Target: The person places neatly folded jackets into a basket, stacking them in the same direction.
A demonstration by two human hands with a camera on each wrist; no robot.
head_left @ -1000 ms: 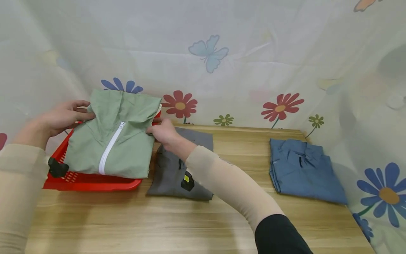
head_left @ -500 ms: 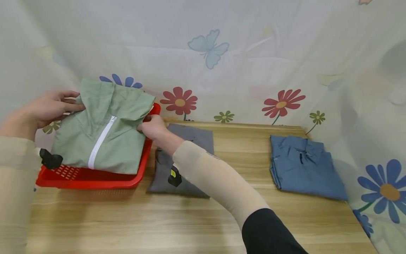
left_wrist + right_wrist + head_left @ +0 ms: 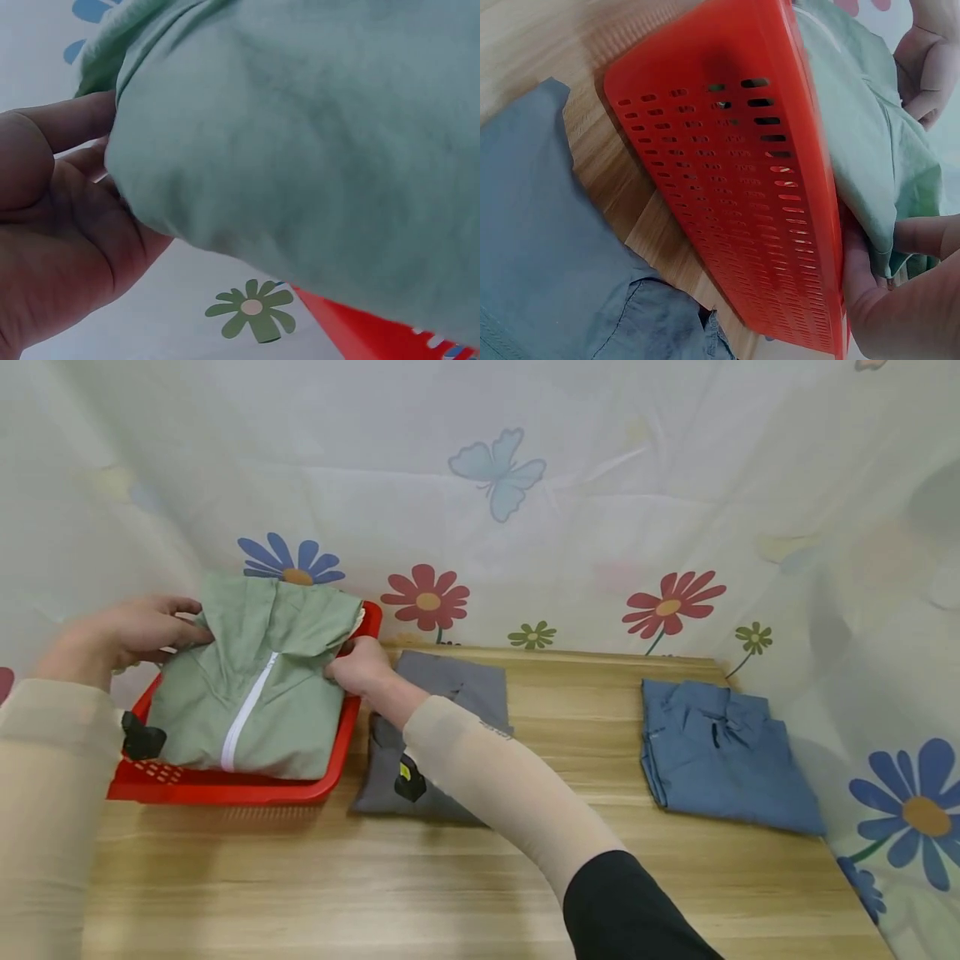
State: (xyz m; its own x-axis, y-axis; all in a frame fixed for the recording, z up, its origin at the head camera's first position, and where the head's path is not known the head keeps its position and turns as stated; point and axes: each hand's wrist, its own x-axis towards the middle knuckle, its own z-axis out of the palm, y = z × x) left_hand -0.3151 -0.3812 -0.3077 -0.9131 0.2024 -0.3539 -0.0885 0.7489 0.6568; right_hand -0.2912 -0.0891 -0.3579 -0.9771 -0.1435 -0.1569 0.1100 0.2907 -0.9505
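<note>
A folded light green jacket (image 3: 300, 710) with a white zipper lies over the red basket (image 3: 300, 793), partly inside its rim. My left hand (image 3: 150, 627) holds the jacket's left edge near the collar; in the left wrist view the thumb lies along the cloth and the other fingers go behind it. At the opposite edge my right hand (image 3: 362, 667) pinches the fabric between thumb and fingers, just inside the basket's right rim, as the right wrist view shows. The jacket's underside and the basket's inside are mostly hidden.
A folded grey garment (image 3: 450, 681) lies right of the basket, partly under my right forearm. Farther right is a folded blue garment (image 3: 727, 768) on the wooden table (image 3: 480, 893). A flower-printed curtain (image 3: 585, 485) rises behind and at the sides.
The green jacket moved left over the basket with both hands, then came down lower into it. More of the basket's right rim shows now. The grey and blue garments stayed in place.
</note>
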